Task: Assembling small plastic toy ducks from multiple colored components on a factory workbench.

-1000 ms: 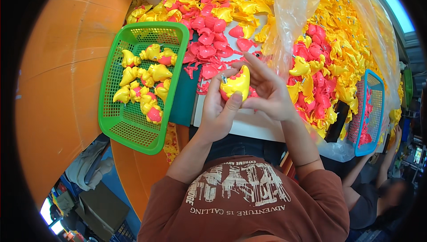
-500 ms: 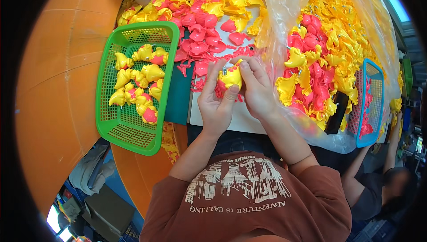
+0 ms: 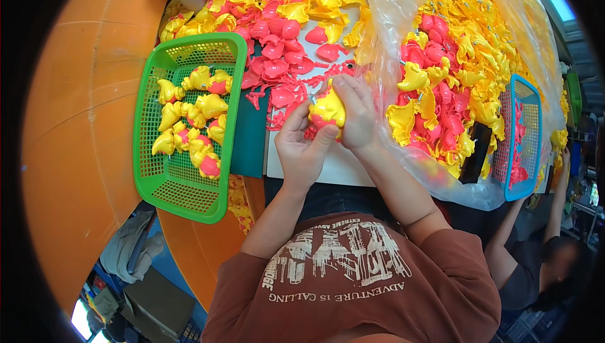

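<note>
A yellow-and-red plastic piece is held above the white work surface, clamped between both hands. Its left side is gripped by the left hand, the thumb pressed along the lower part. Its right side is covered by the right hand, fingers bent near the top. Both forearms are angled inward.
</note>
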A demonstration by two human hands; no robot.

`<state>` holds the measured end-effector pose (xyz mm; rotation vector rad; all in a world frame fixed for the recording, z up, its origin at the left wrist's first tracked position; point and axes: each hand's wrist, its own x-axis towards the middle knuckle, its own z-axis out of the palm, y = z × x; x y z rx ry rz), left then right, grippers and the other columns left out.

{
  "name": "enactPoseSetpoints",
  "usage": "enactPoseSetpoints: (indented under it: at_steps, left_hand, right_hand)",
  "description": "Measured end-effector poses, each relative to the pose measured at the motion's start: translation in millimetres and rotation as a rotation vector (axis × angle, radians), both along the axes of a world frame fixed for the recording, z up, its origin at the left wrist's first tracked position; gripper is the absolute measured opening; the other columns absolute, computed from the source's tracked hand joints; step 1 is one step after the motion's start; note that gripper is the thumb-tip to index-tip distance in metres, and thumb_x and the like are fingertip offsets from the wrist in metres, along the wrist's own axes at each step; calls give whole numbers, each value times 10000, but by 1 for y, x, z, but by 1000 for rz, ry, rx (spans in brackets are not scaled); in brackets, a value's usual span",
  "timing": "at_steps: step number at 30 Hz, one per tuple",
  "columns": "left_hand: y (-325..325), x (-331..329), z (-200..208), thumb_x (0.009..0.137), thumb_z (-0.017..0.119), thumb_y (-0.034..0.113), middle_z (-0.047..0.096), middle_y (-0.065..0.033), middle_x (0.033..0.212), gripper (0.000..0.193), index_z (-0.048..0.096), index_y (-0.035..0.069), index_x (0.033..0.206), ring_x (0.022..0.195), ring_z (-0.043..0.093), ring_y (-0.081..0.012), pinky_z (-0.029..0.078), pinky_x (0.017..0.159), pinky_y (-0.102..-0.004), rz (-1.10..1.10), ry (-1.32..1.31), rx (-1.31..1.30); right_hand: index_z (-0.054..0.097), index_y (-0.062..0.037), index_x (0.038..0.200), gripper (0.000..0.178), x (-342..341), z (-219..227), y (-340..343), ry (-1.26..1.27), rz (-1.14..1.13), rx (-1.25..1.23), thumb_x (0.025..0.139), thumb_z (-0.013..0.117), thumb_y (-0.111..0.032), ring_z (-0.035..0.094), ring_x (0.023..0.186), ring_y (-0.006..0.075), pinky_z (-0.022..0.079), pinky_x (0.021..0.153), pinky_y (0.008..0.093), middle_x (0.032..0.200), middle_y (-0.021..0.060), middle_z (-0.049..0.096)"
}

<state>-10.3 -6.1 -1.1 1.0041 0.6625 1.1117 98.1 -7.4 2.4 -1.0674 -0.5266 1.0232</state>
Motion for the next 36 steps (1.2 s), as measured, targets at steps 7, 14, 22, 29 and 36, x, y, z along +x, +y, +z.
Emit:
enactPoseSetpoints:
  at_steps: [7, 14, 22, 29, 36]
  left_hand:
    - [2, -1, -14, 856, 614, 47, 582, -138, 1098, 430, 451, -114, 1220, 987, 571, -153, 458, 859, -261, 30, 57, -23]
    - [-1, 2, -15, 862, 604, 40, 528, -144, 1201, 474, 409, -99, 1271, 1078, 528, -160, 435, 911, -277, -30, 51, 54]
    - [61, -37, 11, 879, 429, 543, 518, -137, 1220, 659, 399, 19, 1278, 1111, 519, -230, 443, 897, -369, 459, -517, -271]
    - [47, -23, 4, 944, 428, 407, 498, -163, 1248, 499, 401, 32, 1271, 1115, 525, -254, 457, 834, -332, 107, -343, -325]
    - [28, 6, 1, 956, 455, 202, 578, -111, 1085, 288, 469, 35, 1190, 971, 583, -192, 486, 790, -310, -272, -270, -516]
  right_hand:
    - [493, -28, 796, 278, -12, -6, 3, -227, 57, -26, 966, 416, -234, 483, 687, 87, 398, 593, 246, 737, 24, 508]
    - [503, 1, 876, 297, -1, -7, 3, -366, 25, 130, 959, 435, -275, 523, 754, 138, 431, 649, 284, 813, 81, 545]
    - [520, -32, 1177, 564, 84, 42, -24, -1783, -265, -370, 700, 746, -231, 477, 1122, 331, 344, 962, 444, 1134, 137, 580]
    - [562, -65, 1174, 554, 117, 39, -40, -1701, -160, -430, 680, 757, -222, 417, 1230, 332, 231, 1057, 473, 1197, 104, 576]
    - [532, 18, 1182, 459, 40, 34, -16, -429, 294, 161, 761, 682, -87, 464, 1199, 196, 339, 1014, 338, 1164, 112, 595]
